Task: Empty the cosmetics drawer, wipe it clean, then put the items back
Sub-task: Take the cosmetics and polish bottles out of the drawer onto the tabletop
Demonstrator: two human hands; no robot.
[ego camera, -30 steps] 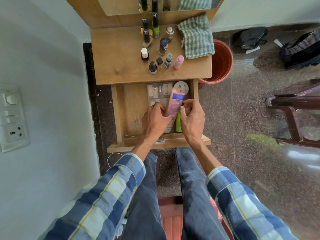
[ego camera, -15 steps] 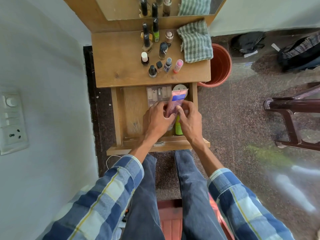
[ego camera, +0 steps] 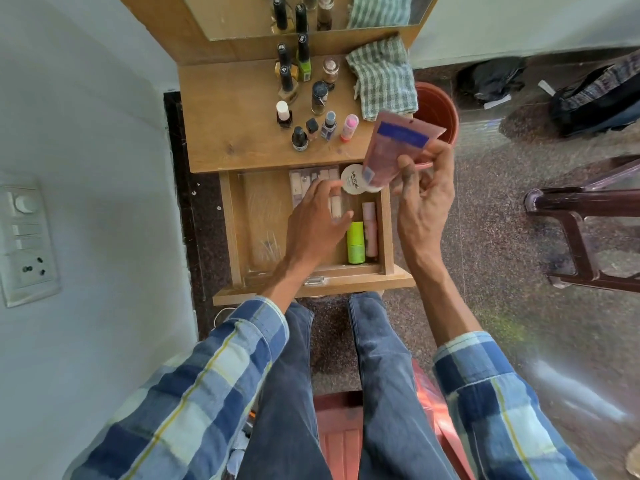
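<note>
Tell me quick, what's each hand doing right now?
Left hand: open, fingers spread, reaching into the drawer over the clear case.
Right hand: holding the pink tube, lifted above the drawer.

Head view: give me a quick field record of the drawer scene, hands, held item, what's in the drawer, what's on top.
drawer: open
right hand: holds pink tube, lifted above the drawer's right rear corner
left hand: fingers spread, reaching into drawer over clear case; contact unclear
in drawer: white round tin, green bottle, pink stick
tabletop: nail polish bottles, checked cloth
</note>
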